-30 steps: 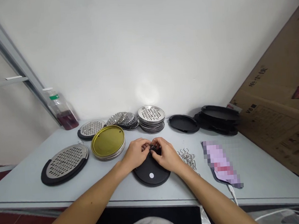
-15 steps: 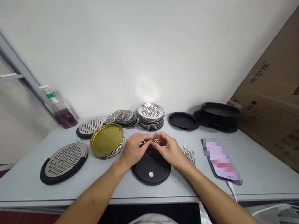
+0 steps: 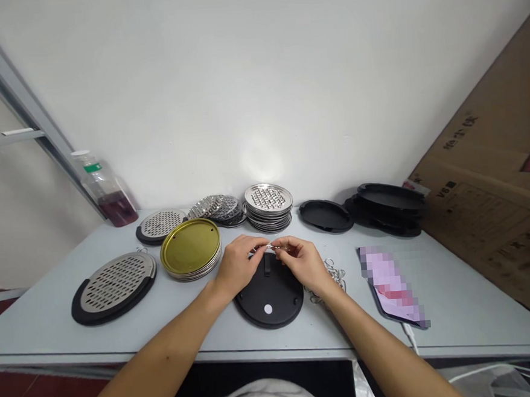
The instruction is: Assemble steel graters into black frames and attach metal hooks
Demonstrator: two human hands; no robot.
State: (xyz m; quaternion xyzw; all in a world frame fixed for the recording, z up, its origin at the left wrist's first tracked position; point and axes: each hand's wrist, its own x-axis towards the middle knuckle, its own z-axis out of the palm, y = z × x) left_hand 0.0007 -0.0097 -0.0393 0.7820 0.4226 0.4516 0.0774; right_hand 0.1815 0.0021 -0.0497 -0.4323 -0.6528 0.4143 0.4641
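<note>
My left hand point(image 3: 241, 262) and my right hand point(image 3: 304, 262) meet over a round black plastic base point(image 3: 278, 288). Between their pinched fingertips is a thin, shiny metal ring point(image 3: 271, 246), mostly covered by the fingers. The black base lies flat with a small strap-like tab point(image 3: 266, 265) near its far edge and a round white sticker point(image 3: 268, 309) near its front. Beside my right wrist is a loose heap of metal rings point(image 3: 336, 275), partly hidden by that arm.
Left are gold-topped stacked discs point(image 3: 190, 246) and slotted grater discs in black holders point(image 3: 117, 284). Behind stand stacked grater discs point(image 3: 269, 199) and black bases point(image 3: 390, 199). A phone point(image 3: 391, 283) on a cable lies right, near a cardboard box point(image 3: 488, 207). A bottle point(image 3: 115, 203) stands back left.
My fingertips have drawn slightly apart, showing more of the metal ring between them. The tab on the black base is now uncovered. My right hand has shifted a little to the right.
</note>
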